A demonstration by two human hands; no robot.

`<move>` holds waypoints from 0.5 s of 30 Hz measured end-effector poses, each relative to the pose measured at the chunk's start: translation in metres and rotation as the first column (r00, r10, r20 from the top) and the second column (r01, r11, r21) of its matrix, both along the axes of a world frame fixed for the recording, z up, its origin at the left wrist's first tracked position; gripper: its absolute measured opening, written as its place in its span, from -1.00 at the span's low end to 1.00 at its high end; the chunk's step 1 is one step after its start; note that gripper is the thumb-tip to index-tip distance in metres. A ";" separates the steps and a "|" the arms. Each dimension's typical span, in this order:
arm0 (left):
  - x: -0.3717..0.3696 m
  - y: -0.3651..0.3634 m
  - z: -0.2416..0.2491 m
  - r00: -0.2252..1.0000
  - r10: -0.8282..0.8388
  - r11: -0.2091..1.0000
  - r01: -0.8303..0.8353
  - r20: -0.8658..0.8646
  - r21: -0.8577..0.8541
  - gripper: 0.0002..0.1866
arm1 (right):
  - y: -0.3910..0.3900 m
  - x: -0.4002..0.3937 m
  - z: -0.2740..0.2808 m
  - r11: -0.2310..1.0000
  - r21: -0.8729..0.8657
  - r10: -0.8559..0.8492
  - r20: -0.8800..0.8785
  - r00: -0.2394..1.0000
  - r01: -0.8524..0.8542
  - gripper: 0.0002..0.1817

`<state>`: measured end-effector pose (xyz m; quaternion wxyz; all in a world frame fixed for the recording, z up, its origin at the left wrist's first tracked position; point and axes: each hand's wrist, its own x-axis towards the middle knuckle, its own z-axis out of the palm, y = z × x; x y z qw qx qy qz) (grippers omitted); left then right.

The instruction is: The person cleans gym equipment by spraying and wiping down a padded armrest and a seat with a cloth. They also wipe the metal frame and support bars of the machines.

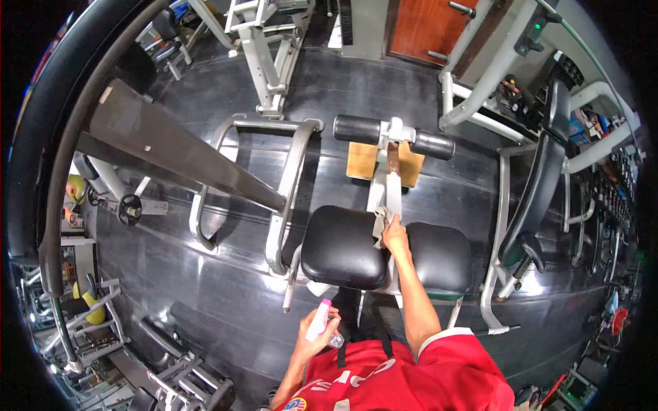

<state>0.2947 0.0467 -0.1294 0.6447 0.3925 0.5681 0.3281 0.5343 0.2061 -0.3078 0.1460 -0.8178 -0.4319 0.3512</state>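
In my left hand (pixel 317 335) is a spray bottle (pixel 320 320) with a white and pink top, held low in front of my body. My right hand (pixel 395 237) reaches forward and grips a greyish cloth (pixel 379 227). The cloth lies against the inner edge of the left black pad (pixel 345 246), in the gap between the two pads. Beside my right forearm is the right black pad (pixel 439 259). From the gap a white metal beam (pixel 393 195) runs forward to a pair of black foam rollers (pixel 357 128).
A wooden footplate (pixel 361 161) sits under the rollers. To the left stand a silver tube frame (pixel 297 181) and a thick grey beam (pixel 185 147). A black padded bench (pixel 531 198) is on the right. More gym machines and a dumbbell rack (pixel 617 198) line the sides.
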 end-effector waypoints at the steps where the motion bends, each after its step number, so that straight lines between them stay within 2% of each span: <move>1: -0.001 0.001 0.000 1.000 0.005 1.000 -0.005 0.014 0.000 -0.79 | -0.008 -0.001 0.003 1.000 0.015 -0.013 0.028 1.000 0.013 -0.61; 4: -0.005 0.005 0.001 1.000 -0.011 1.000 0.011 0.019 -0.004 -0.77 | -0.032 -0.006 0.025 0.999 0.048 0.017 0.014 1.000 -0.018 -0.63; 8: -0.007 0.011 0.003 0.999 -0.021 1.000 0.021 0.043 -0.010 -0.78 | -0.064 -0.017 0.071 0.999 -0.032 0.035 -0.027 0.999 -0.036 -0.65; 12: -0.006 0.019 0.006 0.999 -0.012 1.000 0.012 0.047 0.004 -0.78 | -0.096 -0.019 0.084 0.994 -0.073 0.080 -0.025 0.997 -0.081 -0.64; 15: -0.007 0.022 0.006 1.000 -0.015 1.000 0.015 0.001 -0.021 -0.78 | -0.102 -0.005 0.092 0.977 -0.118 0.170 -0.082 0.982 -0.179 -0.59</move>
